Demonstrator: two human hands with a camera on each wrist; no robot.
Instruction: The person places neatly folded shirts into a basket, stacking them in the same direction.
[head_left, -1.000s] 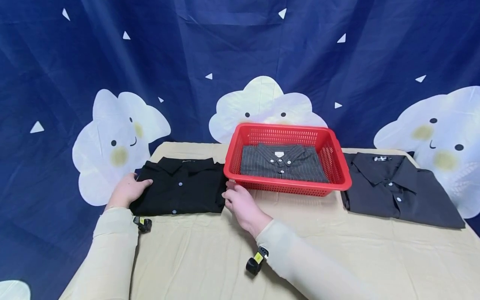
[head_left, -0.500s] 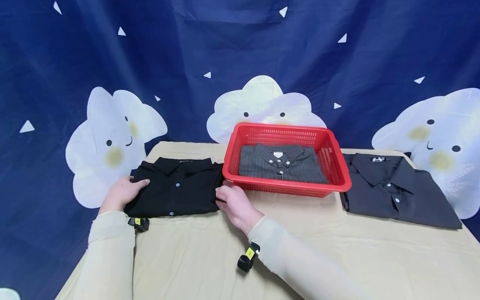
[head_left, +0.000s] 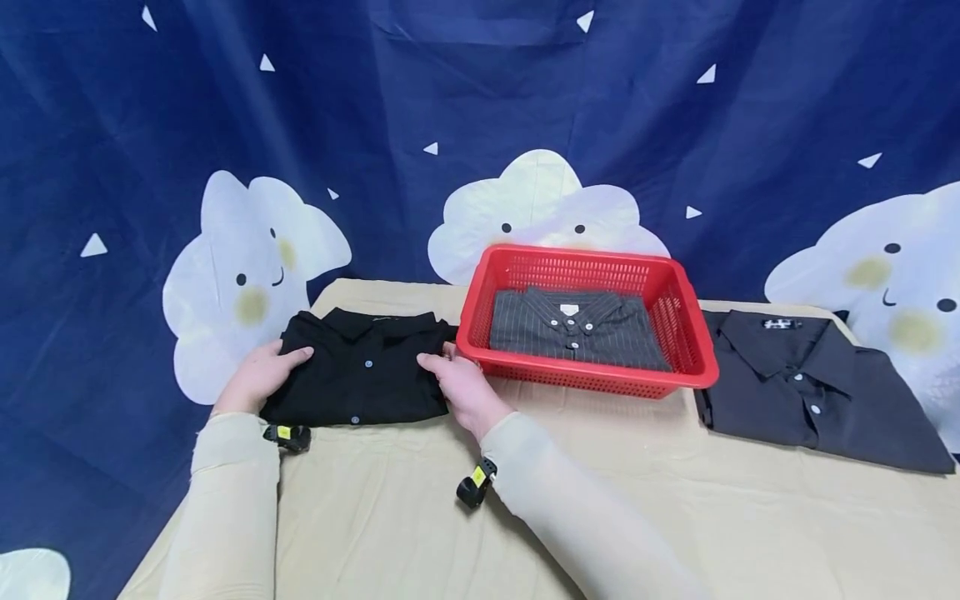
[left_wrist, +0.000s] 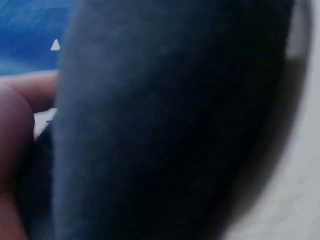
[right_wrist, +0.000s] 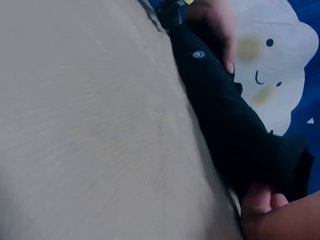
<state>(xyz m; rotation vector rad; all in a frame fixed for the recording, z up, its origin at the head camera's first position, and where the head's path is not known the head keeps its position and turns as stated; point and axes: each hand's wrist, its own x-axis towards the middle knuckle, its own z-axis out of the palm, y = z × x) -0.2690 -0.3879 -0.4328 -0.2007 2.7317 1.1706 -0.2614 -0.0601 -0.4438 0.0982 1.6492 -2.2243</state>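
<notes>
- Moved since half a second ago: right hand (head_left: 467, 392), from beside the near left corner of the red basket (head_left: 585, 372) further leftwards, thumb now over the right edge of the black shirt (head_left: 352, 383).
- Clamped on that edge, thumb above, other fingers mostly hidden; likewise left hand (head_left: 255, 379), on the shirt's left edge, away from the basket.
- Black shirt folded, buttons upward, just left of the basket; impossible to tell whether touching it.
- Done, to judge by the layout: folding of all three shirts, with striped shirt (head_left: 615, 342) lying flat inside the basket.
- Left, by the same judgement: black shirt, held at both sides but outside the basket, and grey shirt (head_left: 862, 408), folded to the right of it, untouched by either hand.
- Beneath basket and shirts: beige cloth (head_left: 360, 517), lightly creased.
- Behind the basket: dark blue backdrop (head_left: 637, 83) with smiling white clouds and small white triangles; nothing visible of the room beyond.
</notes>
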